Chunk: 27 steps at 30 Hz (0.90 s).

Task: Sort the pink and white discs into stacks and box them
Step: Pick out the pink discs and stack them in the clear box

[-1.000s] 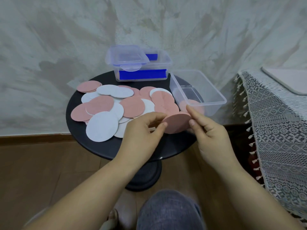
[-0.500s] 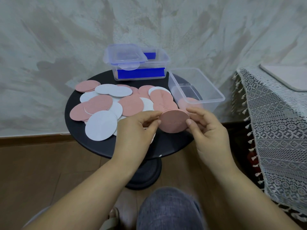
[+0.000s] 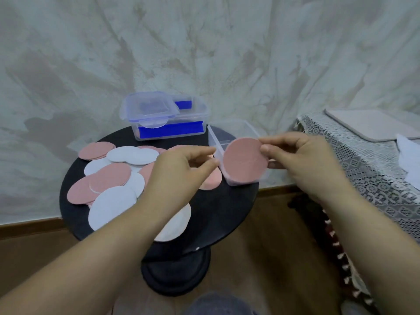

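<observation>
My right hand (image 3: 302, 160) pinches a pink disc (image 3: 244, 159) by its right edge and holds it upright in front of the clear open box (image 3: 236, 128). My left hand (image 3: 181, 171) hovers just left of the disc, thumb and fingers slightly apart, touching nothing that I can see. Several pink discs (image 3: 96, 150) and white discs (image 3: 111, 206) lie loose and overlapping on the round black table (image 3: 218, 214). Most of the clear box's inside is hidden behind the held disc.
At the back of the table stands a clear box with blue content (image 3: 169, 130), its loose lid (image 3: 148, 105) resting on top. A lace-covered table (image 3: 363, 160) with a flat tray (image 3: 368, 126) stands to the right. A wall is close behind.
The pink disc has risen from the table's front edge to in front of the clear box, held now only by my right hand. My left hand let go of it.
</observation>
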Each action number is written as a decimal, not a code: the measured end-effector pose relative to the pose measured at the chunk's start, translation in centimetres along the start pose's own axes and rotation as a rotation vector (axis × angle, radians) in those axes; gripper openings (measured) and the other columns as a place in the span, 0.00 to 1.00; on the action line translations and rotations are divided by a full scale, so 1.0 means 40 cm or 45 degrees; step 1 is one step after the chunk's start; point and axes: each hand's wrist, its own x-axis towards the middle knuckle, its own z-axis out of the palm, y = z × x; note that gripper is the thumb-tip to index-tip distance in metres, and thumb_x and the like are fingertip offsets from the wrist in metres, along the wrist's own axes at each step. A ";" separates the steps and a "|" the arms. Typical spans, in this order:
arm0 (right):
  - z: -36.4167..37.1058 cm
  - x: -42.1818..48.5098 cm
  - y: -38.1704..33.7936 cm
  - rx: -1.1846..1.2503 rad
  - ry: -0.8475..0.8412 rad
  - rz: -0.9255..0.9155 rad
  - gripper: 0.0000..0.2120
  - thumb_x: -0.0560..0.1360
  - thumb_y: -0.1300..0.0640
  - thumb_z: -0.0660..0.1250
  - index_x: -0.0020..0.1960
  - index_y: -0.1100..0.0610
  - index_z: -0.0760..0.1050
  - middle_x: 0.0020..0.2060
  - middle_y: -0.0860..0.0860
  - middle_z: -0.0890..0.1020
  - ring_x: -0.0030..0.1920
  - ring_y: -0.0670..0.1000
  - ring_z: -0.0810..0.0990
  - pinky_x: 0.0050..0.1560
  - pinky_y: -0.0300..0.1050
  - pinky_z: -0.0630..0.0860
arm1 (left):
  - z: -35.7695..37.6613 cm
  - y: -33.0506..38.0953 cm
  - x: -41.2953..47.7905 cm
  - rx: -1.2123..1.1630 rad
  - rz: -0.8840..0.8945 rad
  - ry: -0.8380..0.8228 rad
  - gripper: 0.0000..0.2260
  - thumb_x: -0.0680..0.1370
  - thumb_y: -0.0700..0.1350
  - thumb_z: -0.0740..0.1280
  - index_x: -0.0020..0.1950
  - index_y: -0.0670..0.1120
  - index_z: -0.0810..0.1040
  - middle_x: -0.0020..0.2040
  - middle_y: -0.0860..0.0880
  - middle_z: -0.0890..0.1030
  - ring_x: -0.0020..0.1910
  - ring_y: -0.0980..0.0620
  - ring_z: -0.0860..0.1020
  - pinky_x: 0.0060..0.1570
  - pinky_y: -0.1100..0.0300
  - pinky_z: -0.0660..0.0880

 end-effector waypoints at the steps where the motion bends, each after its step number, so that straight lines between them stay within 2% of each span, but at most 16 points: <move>1: -0.030 0.033 -0.015 -0.015 -0.017 0.027 0.09 0.72 0.67 0.68 0.43 0.54 0.80 0.28 0.43 0.83 0.32 0.40 0.81 0.36 0.31 0.78 | 0.000 0.000 0.024 0.103 0.052 -0.015 0.12 0.74 0.46 0.69 0.57 0.52 0.80 0.52 0.56 0.82 0.50 0.62 0.78 0.56 0.66 0.73; 3: -0.083 0.097 -0.034 -0.089 -0.088 0.094 0.09 0.72 0.67 0.67 0.41 0.55 0.80 0.27 0.45 0.83 0.30 0.41 0.81 0.34 0.31 0.78 | 0.003 -0.009 0.066 0.354 0.197 -0.089 0.13 0.74 0.48 0.69 0.59 0.52 0.79 0.57 0.55 0.80 0.57 0.58 0.76 0.60 0.60 0.71; 6: -0.124 0.171 -0.017 -0.214 -0.219 0.213 0.06 0.72 0.68 0.67 0.43 0.60 0.81 0.28 0.48 0.83 0.31 0.43 0.81 0.35 0.34 0.79 | 0.018 -0.040 0.106 0.538 0.503 -0.257 0.14 0.72 0.50 0.71 0.57 0.49 0.81 0.57 0.53 0.81 0.59 0.56 0.75 0.61 0.54 0.72; 8: -0.121 0.203 0.003 -0.260 -0.291 0.253 0.05 0.72 0.68 0.68 0.45 0.62 0.81 0.29 0.48 0.83 0.30 0.43 0.81 0.34 0.34 0.79 | 0.027 -0.056 0.119 0.559 0.618 -0.356 0.14 0.72 0.53 0.70 0.55 0.49 0.82 0.56 0.53 0.81 0.58 0.56 0.75 0.60 0.56 0.73; 11: -0.091 0.240 0.020 -0.377 -0.424 0.253 0.05 0.72 0.67 0.69 0.47 0.62 0.81 0.35 0.52 0.83 0.31 0.42 0.81 0.34 0.34 0.79 | 0.040 -0.070 0.128 0.519 0.745 -0.360 0.17 0.71 0.58 0.65 0.51 0.49 0.83 0.50 0.53 0.82 0.53 0.59 0.75 0.53 0.62 0.74; 14: -0.054 0.276 0.027 -0.476 -0.566 0.231 0.05 0.72 0.66 0.69 0.45 0.58 0.81 0.37 0.52 0.83 0.32 0.43 0.82 0.34 0.34 0.78 | 0.051 -0.074 0.137 0.437 0.828 -0.321 0.14 0.71 0.56 0.66 0.46 0.48 0.84 0.45 0.54 0.82 0.47 0.59 0.76 0.47 0.60 0.74; 18: -0.016 0.311 0.044 -0.593 -0.709 0.219 0.06 0.71 0.66 0.71 0.43 0.56 0.80 0.36 0.52 0.83 0.34 0.46 0.83 0.36 0.36 0.79 | 0.054 -0.083 0.144 0.381 0.850 -0.301 0.13 0.70 0.55 0.68 0.42 0.48 0.85 0.43 0.54 0.82 0.44 0.58 0.78 0.44 0.59 0.75; 22: 0.013 0.329 0.045 -0.720 -0.853 0.250 0.05 0.70 0.65 0.72 0.41 0.55 0.81 0.35 0.51 0.84 0.39 0.51 0.85 0.41 0.40 0.82 | 0.052 -0.093 0.145 0.333 0.842 -0.300 0.12 0.70 0.54 0.69 0.42 0.47 0.85 0.42 0.54 0.82 0.43 0.57 0.78 0.43 0.58 0.76; 27: 0.063 0.321 0.044 -0.926 -1.084 0.267 0.05 0.73 0.64 0.69 0.45 0.56 0.82 0.39 0.51 0.84 0.42 0.51 0.84 0.46 0.42 0.82 | 0.054 -0.102 0.149 0.316 0.872 -0.284 0.10 0.70 0.53 0.70 0.43 0.47 0.86 0.43 0.53 0.81 0.41 0.58 0.78 0.41 0.58 0.76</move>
